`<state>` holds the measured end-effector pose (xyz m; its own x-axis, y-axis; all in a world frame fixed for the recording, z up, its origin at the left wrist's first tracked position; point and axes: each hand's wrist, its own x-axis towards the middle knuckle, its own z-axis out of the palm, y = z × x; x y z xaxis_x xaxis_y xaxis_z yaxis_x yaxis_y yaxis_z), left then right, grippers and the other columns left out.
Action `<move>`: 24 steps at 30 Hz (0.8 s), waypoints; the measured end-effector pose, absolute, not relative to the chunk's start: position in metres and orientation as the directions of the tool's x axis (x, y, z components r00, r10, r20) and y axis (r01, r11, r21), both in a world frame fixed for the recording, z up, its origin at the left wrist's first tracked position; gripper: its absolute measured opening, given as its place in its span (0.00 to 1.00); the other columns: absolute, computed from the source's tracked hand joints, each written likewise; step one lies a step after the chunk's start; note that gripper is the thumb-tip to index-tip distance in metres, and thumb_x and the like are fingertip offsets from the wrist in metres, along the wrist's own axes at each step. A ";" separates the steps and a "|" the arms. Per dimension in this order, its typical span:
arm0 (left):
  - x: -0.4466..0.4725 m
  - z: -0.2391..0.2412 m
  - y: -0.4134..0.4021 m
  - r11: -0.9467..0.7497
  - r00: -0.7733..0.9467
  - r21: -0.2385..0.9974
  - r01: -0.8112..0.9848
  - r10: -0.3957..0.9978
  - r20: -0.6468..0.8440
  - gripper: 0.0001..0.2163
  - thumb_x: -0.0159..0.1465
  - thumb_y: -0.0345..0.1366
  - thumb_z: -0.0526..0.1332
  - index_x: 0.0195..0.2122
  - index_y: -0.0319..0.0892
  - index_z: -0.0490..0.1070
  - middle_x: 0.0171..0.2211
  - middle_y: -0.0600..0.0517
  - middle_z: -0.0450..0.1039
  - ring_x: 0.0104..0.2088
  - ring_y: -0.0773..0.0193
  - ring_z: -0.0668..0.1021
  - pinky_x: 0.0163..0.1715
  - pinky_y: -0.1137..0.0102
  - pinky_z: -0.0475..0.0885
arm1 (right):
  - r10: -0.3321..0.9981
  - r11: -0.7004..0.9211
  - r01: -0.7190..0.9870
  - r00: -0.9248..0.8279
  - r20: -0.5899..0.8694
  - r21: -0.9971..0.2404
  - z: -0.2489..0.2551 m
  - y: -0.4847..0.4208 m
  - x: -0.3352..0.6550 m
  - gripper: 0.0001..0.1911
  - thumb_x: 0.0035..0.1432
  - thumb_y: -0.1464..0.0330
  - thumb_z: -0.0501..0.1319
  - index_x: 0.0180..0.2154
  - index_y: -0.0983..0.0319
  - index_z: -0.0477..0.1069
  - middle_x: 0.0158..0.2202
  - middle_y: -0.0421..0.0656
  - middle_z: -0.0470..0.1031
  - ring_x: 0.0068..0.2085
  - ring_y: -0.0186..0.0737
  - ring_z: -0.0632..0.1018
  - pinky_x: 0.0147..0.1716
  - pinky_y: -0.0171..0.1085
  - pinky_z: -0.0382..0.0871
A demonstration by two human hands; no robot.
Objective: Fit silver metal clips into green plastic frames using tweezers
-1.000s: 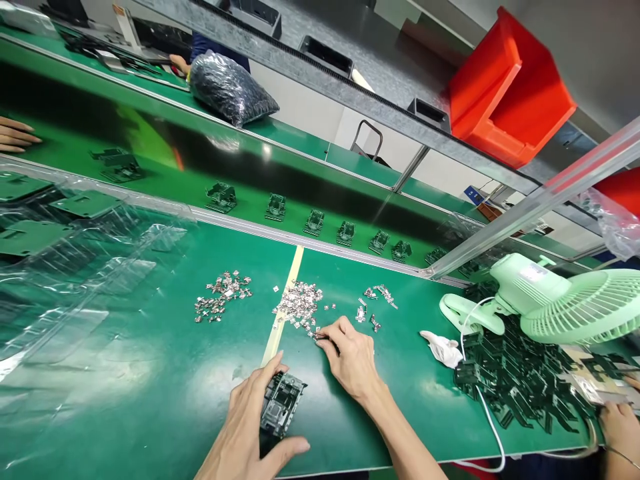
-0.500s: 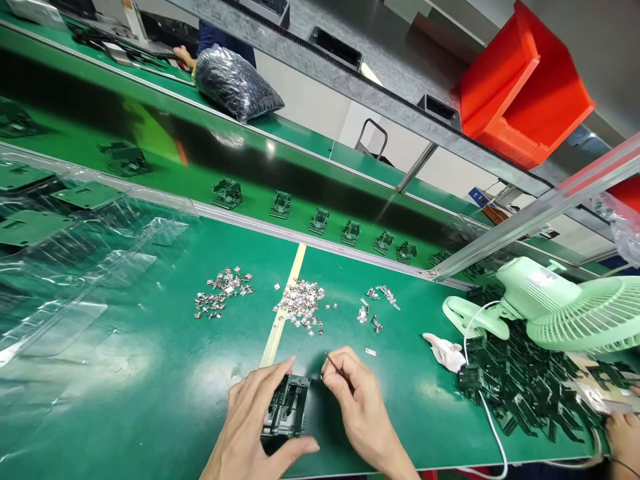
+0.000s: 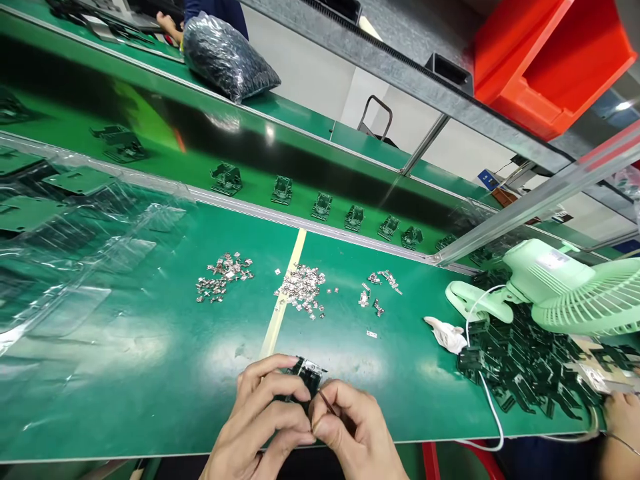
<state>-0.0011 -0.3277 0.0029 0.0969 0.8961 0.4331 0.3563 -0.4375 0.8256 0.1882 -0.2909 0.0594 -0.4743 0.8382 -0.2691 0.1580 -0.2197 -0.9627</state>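
Note:
My left hand (image 3: 265, 413) is closed round a black plastic part (image 3: 311, 375) with a shiny metal piece on its upper edge, and the part is tilted near the table's front edge. My right hand (image 3: 357, 420) is pinched on a thin dark stick-like tool (image 3: 327, 401), whose tip is hidden at the fingers. Both hands' fingertips meet at the lower right of the part. Beyond them lie a dense pile of small silvery metal pieces (image 3: 303, 283) and a looser pile of metal pieces (image 3: 213, 289) to its left.
Several dark parts (image 3: 283, 189) stand in a row on the green conveyor (image 3: 173, 170). A green clip fan (image 3: 545, 267) and a heap of black parts (image 3: 520, 367) are at right, near another person's arm (image 3: 623, 427). Plastic-wrapped parts (image 3: 80, 180) lie left; an orange bin (image 3: 530, 100) hangs above.
My left hand has closed on the black part and tilted it up. My right hand, with the thin tool, has moved left and down against it. The camera view has shifted slightly.

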 end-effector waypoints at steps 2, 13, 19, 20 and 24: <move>-0.004 0.010 -0.328 -0.446 0.163 0.832 0.331 0.895 0.415 0.09 0.72 0.35 0.60 0.34 0.50 0.76 0.36 0.49 0.76 0.54 0.52 0.74 0.56 0.57 0.69 | 0.775 -0.376 0.111 -0.506 -0.378 -0.920 0.061 -0.292 0.190 0.21 0.63 0.52 0.68 0.30 0.61 0.70 0.25 0.36 0.65 0.27 0.32 0.62 0.29 0.35 0.57; 0.000 -0.020 -0.330 -0.137 0.085 0.895 0.425 0.990 0.111 0.50 0.50 0.37 0.80 0.71 0.55 0.55 0.69 0.43 0.62 0.69 0.40 0.64 0.65 0.44 0.69 | 0.912 0.084 0.422 -0.397 -0.101 -0.903 0.051 -0.297 0.204 0.08 0.73 0.64 0.55 0.38 0.58 0.66 0.40 0.41 0.69 0.39 0.37 0.71 0.41 0.36 0.65; 0.014 -0.019 -0.325 -0.057 0.133 0.929 0.365 0.991 0.008 0.39 0.59 0.33 0.73 0.67 0.61 0.58 0.60 0.50 0.69 0.59 0.52 0.76 0.59 0.58 0.77 | 0.933 0.139 0.528 -0.353 -0.068 -0.838 0.042 -0.293 0.197 0.06 0.73 0.68 0.53 0.41 0.58 0.66 0.46 0.44 0.68 0.42 0.38 0.73 0.40 0.37 0.68; 0.014 -0.016 -0.325 -0.072 0.137 0.930 0.361 0.990 0.024 0.38 0.59 0.33 0.73 0.67 0.62 0.58 0.59 0.51 0.69 0.59 0.54 0.77 0.58 0.60 0.77 | 0.934 0.150 0.542 -0.353 -0.061 -0.827 0.042 -0.293 0.197 0.06 0.73 0.68 0.53 0.41 0.58 0.66 0.45 0.44 0.69 0.42 0.38 0.74 0.39 0.37 0.68; 0.014 -0.012 -0.326 -0.134 0.161 0.918 0.374 0.984 0.078 0.37 0.61 0.33 0.71 0.67 0.62 0.56 0.58 0.52 0.69 0.59 0.57 0.77 0.59 0.64 0.77 | 0.930 0.196 0.578 -0.366 -0.037 -0.792 0.043 -0.293 0.198 0.06 0.73 0.70 0.52 0.41 0.57 0.65 0.43 0.43 0.70 0.41 0.39 0.74 0.40 0.38 0.68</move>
